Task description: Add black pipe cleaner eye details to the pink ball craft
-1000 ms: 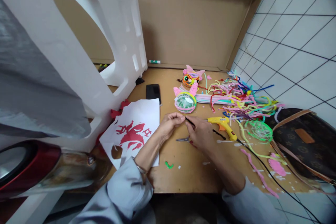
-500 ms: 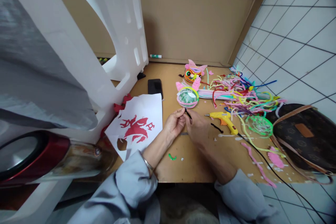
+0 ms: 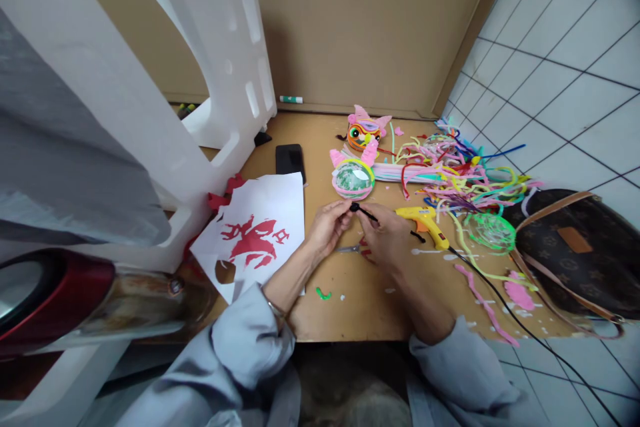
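A black pipe cleaner point(image 3: 369, 215) runs between my two hands, its left end wound into a small coil. My left hand point(image 3: 329, 227) pinches that coiled end in its fingertips. The straight part is gripped by my right hand point(image 3: 387, 237), whose fingers are closed. Just beyond them sits a round craft head point(image 3: 353, 178) with green-and-white filling, a yellow and pink rim and pink ears. Partly under my right hand lies a pair of scissors point(image 3: 349, 249) with red handles. A yellow glue gun point(image 3: 425, 223) rests to the right, beside another black pipe cleaner piece point(image 3: 417, 237).
A second craft head point(image 3: 367, 131) with eyes stands behind. Many coloured pipe cleaners point(image 3: 465, 173) spread at the right, near a brown handbag point(image 3: 570, 253). Left are a white sheet with red paper cutouts point(image 3: 285, 200), a black phone point(image 3: 290, 161) and a white plastic frame point(image 3: 235, 67).
The pipe cleaner's left end now shows as a round coil. My right hand has shifted slightly right, uncovering the scissors. The whole view has moved slightly.
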`<state>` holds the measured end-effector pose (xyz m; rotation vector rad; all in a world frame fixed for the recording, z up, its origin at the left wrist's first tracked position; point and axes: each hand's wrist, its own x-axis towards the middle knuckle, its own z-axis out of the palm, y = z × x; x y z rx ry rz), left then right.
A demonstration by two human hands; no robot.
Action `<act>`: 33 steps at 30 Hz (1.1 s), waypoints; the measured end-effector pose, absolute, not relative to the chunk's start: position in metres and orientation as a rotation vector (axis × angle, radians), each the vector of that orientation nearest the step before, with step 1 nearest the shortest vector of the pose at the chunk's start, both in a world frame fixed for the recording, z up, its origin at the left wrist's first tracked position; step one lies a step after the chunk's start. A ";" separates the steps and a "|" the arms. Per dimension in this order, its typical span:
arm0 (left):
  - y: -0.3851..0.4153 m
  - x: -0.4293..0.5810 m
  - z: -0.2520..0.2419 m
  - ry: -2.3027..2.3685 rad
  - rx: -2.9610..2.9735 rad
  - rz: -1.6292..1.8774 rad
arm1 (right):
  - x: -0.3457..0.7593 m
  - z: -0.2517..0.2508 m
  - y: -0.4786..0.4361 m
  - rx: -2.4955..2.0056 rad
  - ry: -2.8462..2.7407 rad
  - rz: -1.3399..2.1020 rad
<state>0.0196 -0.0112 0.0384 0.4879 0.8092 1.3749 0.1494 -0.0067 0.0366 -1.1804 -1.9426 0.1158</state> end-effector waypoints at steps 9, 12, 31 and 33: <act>-0.011 0.019 0.036 0.922 0.702 1.404 | 0.148 0.035 -0.012 -1.202 -1.966 0.047; -0.012 0.024 0.033 0.918 0.657 1.441 | 0.147 0.033 -0.013 -1.216 -1.994 -0.030; -0.008 -0.002 0.042 0.958 0.994 1.193 | 0.153 0.039 -0.008 -1.142 -2.032 0.021; -0.006 -0.007 0.043 0.983 1.027 1.143 | 0.154 0.039 -0.008 -1.126 -2.101 0.009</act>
